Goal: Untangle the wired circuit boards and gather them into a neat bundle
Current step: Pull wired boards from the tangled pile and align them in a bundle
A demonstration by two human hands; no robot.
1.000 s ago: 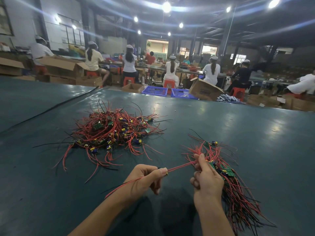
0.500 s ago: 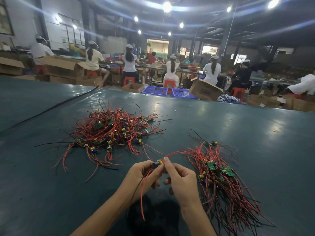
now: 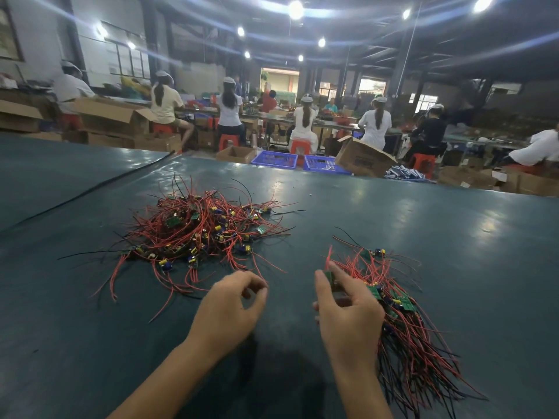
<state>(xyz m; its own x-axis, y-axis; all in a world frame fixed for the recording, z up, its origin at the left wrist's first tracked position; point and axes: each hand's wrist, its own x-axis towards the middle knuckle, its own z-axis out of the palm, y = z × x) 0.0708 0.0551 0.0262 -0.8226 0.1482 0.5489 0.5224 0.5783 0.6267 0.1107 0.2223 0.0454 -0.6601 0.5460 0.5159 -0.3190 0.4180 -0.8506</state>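
Tangled pile (image 3: 199, 234) of red and black wired boards lies on the green desk (image 3: 453, 237), left of centre. Sorted bundle (image 3: 417, 343) lies at right, wires fanned toward the near edge. Right hand (image 3: 348, 309) is at the bundle's left edge, thumb and fingers pinching a small circuit board (image 3: 329, 278), blurred. Left hand (image 3: 233, 303) is near the pile's closest wires, fingers curled, thumb and index nearly meeting; cannot tell if it pinches a wire. Hands are apart.

Tangled heap (image 3: 199, 231) left; aligned bundle (image 3: 408, 334) right, wires fanning nearward; single board (image 3: 329, 276) held at bundle's head.
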